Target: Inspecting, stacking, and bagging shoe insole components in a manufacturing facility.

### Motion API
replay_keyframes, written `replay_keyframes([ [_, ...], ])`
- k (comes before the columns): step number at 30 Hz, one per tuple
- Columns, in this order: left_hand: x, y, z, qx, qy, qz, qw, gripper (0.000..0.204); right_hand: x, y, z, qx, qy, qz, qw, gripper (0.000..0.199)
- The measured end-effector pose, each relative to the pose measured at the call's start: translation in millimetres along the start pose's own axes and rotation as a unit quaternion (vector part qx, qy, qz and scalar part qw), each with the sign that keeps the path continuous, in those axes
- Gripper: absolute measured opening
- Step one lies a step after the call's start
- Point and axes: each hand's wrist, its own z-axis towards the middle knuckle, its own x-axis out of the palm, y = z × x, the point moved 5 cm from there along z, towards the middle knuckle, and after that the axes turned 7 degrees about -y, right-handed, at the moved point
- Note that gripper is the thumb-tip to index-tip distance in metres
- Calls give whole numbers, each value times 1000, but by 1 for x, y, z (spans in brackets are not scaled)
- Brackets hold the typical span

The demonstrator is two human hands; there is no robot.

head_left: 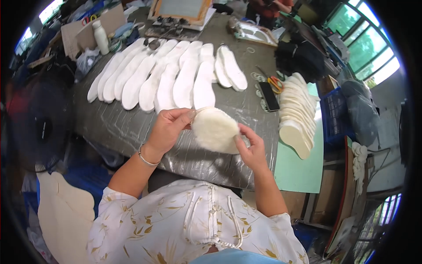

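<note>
Between my two hands, above the near part of the dark table (pixel 206 169), is a cream fleecy insole (pixel 214 131) with its rounded, fluffy face turned up toward me. My left hand (pixel 169 130) pinches its upper left edge between thumb and fingers. On the opposite edge, my right hand (pixel 252 148) grips with thumb and fingertips. Just beyond lie overlapping rows of white insoles (pixel 165 81), with two insoles (pixel 231 68) set apart at their right end. To the right, a long fanned stack of cream insoles (pixel 295 116) rests on a pale green board (pixel 301 174).
A phone (pixel 269 97) and orange-handled scissors (pixel 276 84) lie beside the stack. A white bottle (pixel 100 38) stands at the far left, a dark fan (pixel 41 125) nearer. Across the table is another person (pixel 268 11). A blue crate (pixel 335 112) is at the right.
</note>
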Motion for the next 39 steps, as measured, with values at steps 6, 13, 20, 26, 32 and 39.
replay_keyframes([
  [6,48,-30,21,24,53,198,978,24,-27,91,33,-223,-3,-17,975,42],
  [13,91,-37,33,29,85,239,967,22,-20,131,39,-427,-31,-256,867,36],
  [20,102,-29,40,56,91,286,952,23,-33,125,42,-353,-6,-210,912,17],
  [26,120,-34,41,117,99,338,929,20,-46,134,65,-276,93,-242,925,9],
  [32,112,-25,69,174,39,394,902,23,-36,134,44,-410,165,-334,832,14],
  [39,27,13,142,-26,-50,272,961,32,-19,119,-19,-386,227,-204,871,19],
])
